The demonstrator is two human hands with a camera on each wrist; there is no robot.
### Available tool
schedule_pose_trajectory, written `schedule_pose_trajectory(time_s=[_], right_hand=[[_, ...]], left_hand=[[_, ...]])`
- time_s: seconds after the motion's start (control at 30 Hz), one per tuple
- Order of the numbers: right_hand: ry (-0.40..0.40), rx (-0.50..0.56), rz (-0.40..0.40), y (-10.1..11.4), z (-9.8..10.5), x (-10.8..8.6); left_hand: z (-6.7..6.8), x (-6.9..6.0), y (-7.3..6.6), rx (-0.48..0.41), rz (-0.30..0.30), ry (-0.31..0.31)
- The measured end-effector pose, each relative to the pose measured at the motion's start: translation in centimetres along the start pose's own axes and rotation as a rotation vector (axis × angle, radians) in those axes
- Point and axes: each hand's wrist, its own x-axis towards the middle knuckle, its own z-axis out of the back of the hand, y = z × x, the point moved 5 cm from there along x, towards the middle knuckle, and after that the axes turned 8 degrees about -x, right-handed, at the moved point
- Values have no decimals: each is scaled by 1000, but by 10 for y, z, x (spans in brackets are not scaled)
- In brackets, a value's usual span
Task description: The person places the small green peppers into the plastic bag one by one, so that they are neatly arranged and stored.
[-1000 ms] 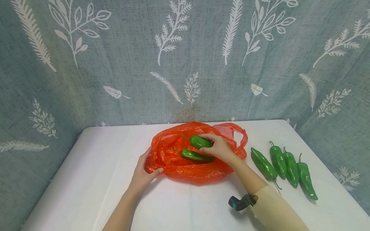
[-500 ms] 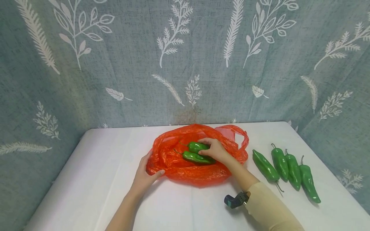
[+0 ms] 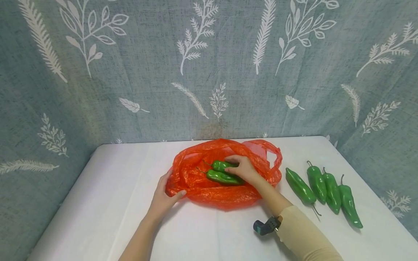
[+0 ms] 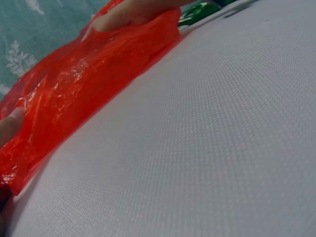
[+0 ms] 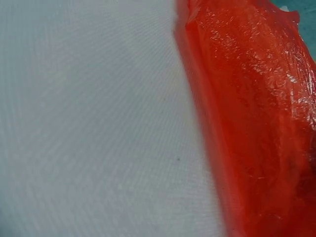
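An orange-red plastic bag lies with its mouth spread on the white table. Inside it are two green peppers with stems toward the left. My right hand reaches in from the right and grips the farther green pepper, covering its right end. Just below the fingers, the nearer green pepper lies alongside it. At the bag's left edge, my left hand holds the plastic, thumb at the front. The left wrist view shows the left thumb against the bag; the right wrist view shows only bag and cloth.
To the right of the bag, several green peppers lie in a loose row on the white table. A grey-green leaf-patterned curtain hangs behind the table. A small dark camera is strapped at the right wrist.
My right hand has lowered the farther pepper into the bag, closer beside the nearer one. During the last half second little moves. My left hand stays at the bag's left edge.
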Motion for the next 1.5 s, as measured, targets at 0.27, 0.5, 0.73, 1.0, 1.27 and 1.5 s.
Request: schedule_pose_trajectory(time_s=[0.27,0.5,0.73,1.0,1.27,1.5], right_hand=[[-17,124,53,16,9,-8],[-33,152,65,29,22,-19],[-60,134,78,43,37,-39],[-108,95,149,54,55,-58],[-172,67,200,57,71,-77],[-243,-10,230,55,89,-93]], left_hand=[[-1,0,0,-2,-13,7],[-1,0,1,-2,-17,5],[0,0,0,-5,-22,8],[-1,0,1,6,-40,13],[1,0,2,7,-28,3],[1,1,2,5,-34,8]])
